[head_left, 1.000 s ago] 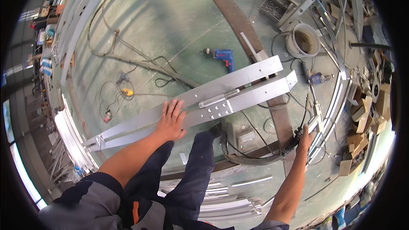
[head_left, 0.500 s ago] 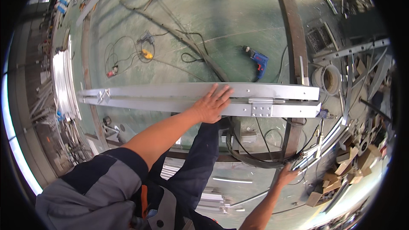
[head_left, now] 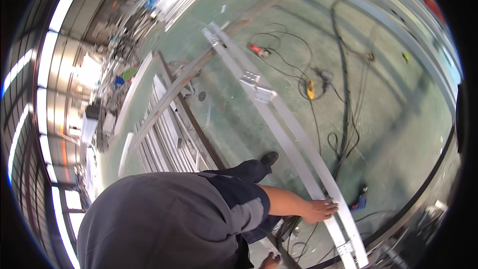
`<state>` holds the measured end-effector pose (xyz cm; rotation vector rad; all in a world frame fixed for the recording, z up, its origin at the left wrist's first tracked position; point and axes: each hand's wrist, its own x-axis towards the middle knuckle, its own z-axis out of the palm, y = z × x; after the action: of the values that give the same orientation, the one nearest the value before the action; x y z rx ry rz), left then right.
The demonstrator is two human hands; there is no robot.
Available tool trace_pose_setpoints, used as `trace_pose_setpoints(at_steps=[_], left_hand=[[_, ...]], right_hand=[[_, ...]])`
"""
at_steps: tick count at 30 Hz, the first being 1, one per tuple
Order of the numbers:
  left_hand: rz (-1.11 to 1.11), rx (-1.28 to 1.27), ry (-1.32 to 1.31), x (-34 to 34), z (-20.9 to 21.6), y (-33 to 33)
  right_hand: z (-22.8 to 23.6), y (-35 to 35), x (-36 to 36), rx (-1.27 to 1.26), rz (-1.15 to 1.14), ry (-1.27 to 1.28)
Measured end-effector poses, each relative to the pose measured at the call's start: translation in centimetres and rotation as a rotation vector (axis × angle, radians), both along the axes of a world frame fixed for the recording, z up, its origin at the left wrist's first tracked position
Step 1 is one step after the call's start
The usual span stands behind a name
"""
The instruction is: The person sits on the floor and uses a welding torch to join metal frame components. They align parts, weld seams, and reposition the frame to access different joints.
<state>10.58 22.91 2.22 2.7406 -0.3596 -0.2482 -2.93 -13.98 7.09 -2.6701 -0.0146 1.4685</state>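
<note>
Two long silver metal profiles point(head_left: 304, 140) lie side by side on dark steel beams, running from upper left to lower right. My left hand point(head_left: 320, 210) rests across them near their lower end, fingers laid over the metal and not wrapped round it. Two bright hinge plates point(head_left: 265, 94) sit at the far part of the profiles, and another hinge point(head_left: 344, 248) joins them beyond my hand. My right hand point(head_left: 270, 260) shows only in part at the bottom edge, beside a steel beam and cables; its fingers are not clear.
A blue power drill point(head_left: 360, 199) lies on the green floor right of the profiles. A yellow tool point(head_left: 310, 89) and a red tool point(head_left: 258, 50) lie beyond with looped cords. A thick black cable point(head_left: 344, 94) crosses the floor. Stacked metal lengths point(head_left: 155, 144) lie at the left.
My view has swung left, so the profiles now slant across it. My left hand stays on them but now lies closer to the hinged near end. My right hand has moved nearer my body.
</note>
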Motion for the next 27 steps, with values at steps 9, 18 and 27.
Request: trace_pose_setpoints(at_steps=[9,18,27], left_hand=[[1.068,-0.195,0.170,-24.1,4.8,34.4],[0.826,0.191,0.331,-26.5,2.9,49.3],[0.866,-0.251,0.576,-23.5,6.7,49.3]], right_hand=[[1.7,15.0,0.9,0.333,0.298,-0.040],[5.8,33.6,2.3,0.436,0.407,-0.080],[8.7,41.2,1.6,0.518,0.222,0.037]])
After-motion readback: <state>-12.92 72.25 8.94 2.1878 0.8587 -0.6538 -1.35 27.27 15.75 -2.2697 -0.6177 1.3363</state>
